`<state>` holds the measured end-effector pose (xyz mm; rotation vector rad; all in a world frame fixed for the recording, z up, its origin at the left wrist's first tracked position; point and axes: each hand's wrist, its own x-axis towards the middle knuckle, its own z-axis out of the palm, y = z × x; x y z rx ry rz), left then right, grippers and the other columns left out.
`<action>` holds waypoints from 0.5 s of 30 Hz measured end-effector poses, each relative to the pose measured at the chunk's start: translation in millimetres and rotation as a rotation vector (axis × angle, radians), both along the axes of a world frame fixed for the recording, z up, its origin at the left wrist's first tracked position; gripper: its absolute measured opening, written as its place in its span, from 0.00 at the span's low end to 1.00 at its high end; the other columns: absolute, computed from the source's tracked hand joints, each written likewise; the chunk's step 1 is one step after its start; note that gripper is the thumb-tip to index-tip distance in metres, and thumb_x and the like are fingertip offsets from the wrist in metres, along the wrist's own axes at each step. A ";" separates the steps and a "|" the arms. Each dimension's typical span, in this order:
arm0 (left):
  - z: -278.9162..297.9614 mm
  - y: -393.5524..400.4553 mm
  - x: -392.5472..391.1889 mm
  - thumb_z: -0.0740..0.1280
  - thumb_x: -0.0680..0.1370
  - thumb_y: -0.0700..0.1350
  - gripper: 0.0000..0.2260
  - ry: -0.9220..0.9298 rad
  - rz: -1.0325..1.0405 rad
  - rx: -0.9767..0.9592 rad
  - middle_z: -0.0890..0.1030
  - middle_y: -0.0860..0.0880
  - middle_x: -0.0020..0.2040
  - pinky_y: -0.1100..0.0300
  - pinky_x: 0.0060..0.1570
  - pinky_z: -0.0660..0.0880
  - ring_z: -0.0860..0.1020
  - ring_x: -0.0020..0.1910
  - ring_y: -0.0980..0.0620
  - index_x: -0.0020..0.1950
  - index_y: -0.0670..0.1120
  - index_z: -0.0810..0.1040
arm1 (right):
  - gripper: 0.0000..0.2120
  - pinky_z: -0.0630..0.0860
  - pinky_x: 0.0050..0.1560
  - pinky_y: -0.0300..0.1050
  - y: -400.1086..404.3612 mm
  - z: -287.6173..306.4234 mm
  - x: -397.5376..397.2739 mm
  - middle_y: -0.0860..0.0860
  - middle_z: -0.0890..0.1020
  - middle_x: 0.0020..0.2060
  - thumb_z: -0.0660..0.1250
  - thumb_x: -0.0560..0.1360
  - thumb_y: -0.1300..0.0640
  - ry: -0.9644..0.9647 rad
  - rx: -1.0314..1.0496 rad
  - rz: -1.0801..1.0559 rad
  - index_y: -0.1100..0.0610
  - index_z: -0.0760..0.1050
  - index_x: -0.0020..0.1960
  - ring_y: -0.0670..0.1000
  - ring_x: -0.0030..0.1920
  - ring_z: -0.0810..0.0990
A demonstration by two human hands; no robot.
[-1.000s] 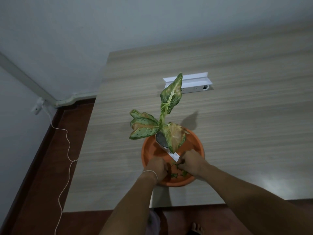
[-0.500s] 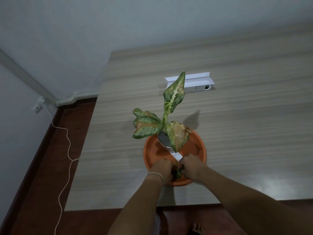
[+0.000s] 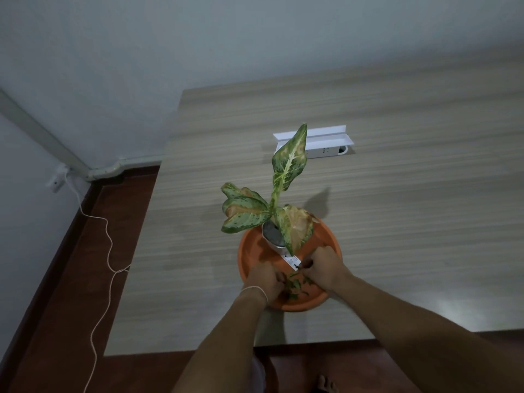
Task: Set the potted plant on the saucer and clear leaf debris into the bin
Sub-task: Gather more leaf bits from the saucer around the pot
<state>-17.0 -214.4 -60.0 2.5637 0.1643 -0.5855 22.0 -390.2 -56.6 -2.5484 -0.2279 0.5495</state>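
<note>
A small potted plant [image 3: 279, 211] with mottled green and pale leaves stands in a white pot [image 3: 272, 236] on the orange saucer [image 3: 249, 256], near the table's front edge. Green leaf debris [image 3: 295, 283] lies in the front part of the saucer. My left hand [image 3: 265, 280] and my right hand [image 3: 321, 269] rest in the saucer on either side of the debris, fingers curled at the scraps. Whether either hand grips pieces is hard to see. No bin is in view.
A white power strip [image 3: 326, 151] with a white cover lies on the wooden table [image 3: 397, 208] behind the plant. A white cord [image 3: 107, 251] trails over the red-brown floor at the left. A bare foot [image 3: 326, 385] shows below the table edge.
My hands were pressed together over the debris half a second ago. Now they have parted a little, and loose scraps show between them. The plant and saucer stay put.
</note>
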 end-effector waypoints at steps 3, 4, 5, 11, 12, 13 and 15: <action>4.0 13.7 -1.7 0.71 0.70 0.42 0.03 -0.054 0.147 -0.062 0.85 0.49 0.43 0.59 0.48 0.78 0.81 0.44 0.51 0.39 0.45 0.84 | 0.06 0.75 0.43 0.35 3.3 3.0 -2.5 0.48 0.88 0.43 0.74 0.70 0.56 -0.005 0.023 -0.046 0.52 0.86 0.47 0.45 0.43 0.83; 6.1 19.0 -2.8 0.71 0.69 0.42 0.03 -0.074 0.170 -0.067 0.85 0.49 0.41 0.59 0.47 0.78 0.81 0.42 0.51 0.38 0.45 0.84 | 0.06 0.74 0.42 0.34 5.4 4.2 -4.1 0.48 0.88 0.43 0.74 0.70 0.56 -0.007 0.032 -0.057 0.53 0.86 0.46 0.45 0.42 0.83; 8.3 24.4 -4.2 0.72 0.69 0.42 0.02 -0.094 0.190 -0.071 0.85 0.49 0.41 0.59 0.48 0.78 0.81 0.42 0.51 0.38 0.45 0.84 | 0.05 0.74 0.42 0.34 8.3 5.9 -6.0 0.48 0.88 0.42 0.75 0.70 0.56 -0.009 0.043 -0.067 0.53 0.86 0.46 0.44 0.41 0.83; 23.8 55.9 -24.7 0.73 0.67 0.41 0.03 -0.166 0.235 -0.121 0.86 0.47 0.39 0.61 0.46 0.79 0.82 0.41 0.49 0.38 0.43 0.86 | 0.02 0.71 0.39 0.30 35.5 18.4 -24.1 0.48 0.87 0.39 0.75 0.70 0.60 -0.013 0.169 -0.104 0.54 0.87 0.42 0.40 0.37 0.81; 26.3 63.1 -30.7 0.73 0.67 0.41 0.03 -0.176 0.248 -0.138 0.85 0.47 0.39 0.60 0.46 0.79 0.83 0.40 0.49 0.38 0.43 0.86 | 0.03 0.68 0.37 0.27 43.0 20.2 -28.8 0.47 0.87 0.39 0.75 0.71 0.59 -0.018 0.171 -0.077 0.54 0.87 0.42 0.39 0.36 0.79; 28.7 71.2 -37.6 0.73 0.67 0.41 0.02 -0.189 0.269 -0.152 0.86 0.47 0.38 0.60 0.46 0.80 0.83 0.40 0.50 0.37 0.43 0.86 | 0.03 0.66 0.36 0.27 51.4 21.9 -33.7 0.46 0.87 0.39 0.74 0.72 0.58 -0.019 0.172 -0.053 0.53 0.87 0.43 0.39 0.36 0.78; 34.1 89.4 -52.2 0.73 0.68 0.41 0.02 -0.223 0.332 -0.171 0.86 0.47 0.38 0.62 0.46 0.80 0.83 0.38 0.53 0.38 0.44 0.86 | 0.03 0.68 0.35 0.29 70.8 24.8 -42.8 0.46 0.86 0.37 0.74 0.72 0.57 -0.012 0.199 -0.028 0.52 0.87 0.43 0.41 0.35 0.78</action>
